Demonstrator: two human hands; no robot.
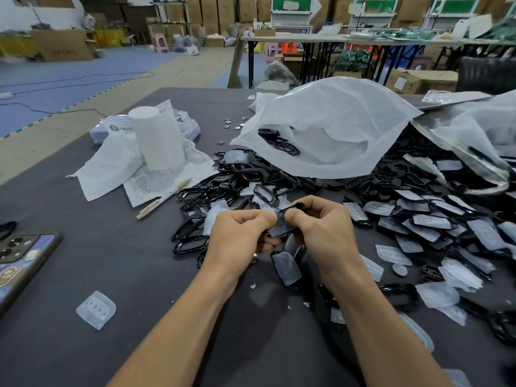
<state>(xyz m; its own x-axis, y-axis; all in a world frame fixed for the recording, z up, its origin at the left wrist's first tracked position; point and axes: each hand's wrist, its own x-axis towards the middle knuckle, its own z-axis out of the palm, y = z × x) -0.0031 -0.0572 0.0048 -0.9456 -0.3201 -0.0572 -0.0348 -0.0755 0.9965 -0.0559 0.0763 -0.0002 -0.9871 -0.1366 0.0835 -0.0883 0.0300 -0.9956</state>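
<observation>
Nearest the person, a lone translucent button pad lay flat on the dark grey counter, well apart from everything else. A phone rested face down at the left edge of the counter.

Just beyond, both forearms reached in and met above the middle of the counter. The left hand had its fingers curled, with thumb and forefinger pinching the left end of a small black shell piece. The right hand was curled the same way and pinched the piece's right end, so that the piece sat between the two thumbs, lifted off the counter. Directly below the hands lay a black fob half with a clear pad seated in it.

Behind and to the right spread a heap of black frames and pads, touching and overlapping. To the left of the heap a pen lay across a printed sheet, and a white roll stood upright on that sheet. Farther back, a white bag gaped open over the heap, with black frames inside its mouth. A few coin cells lay scattered just left of the bag.
</observation>
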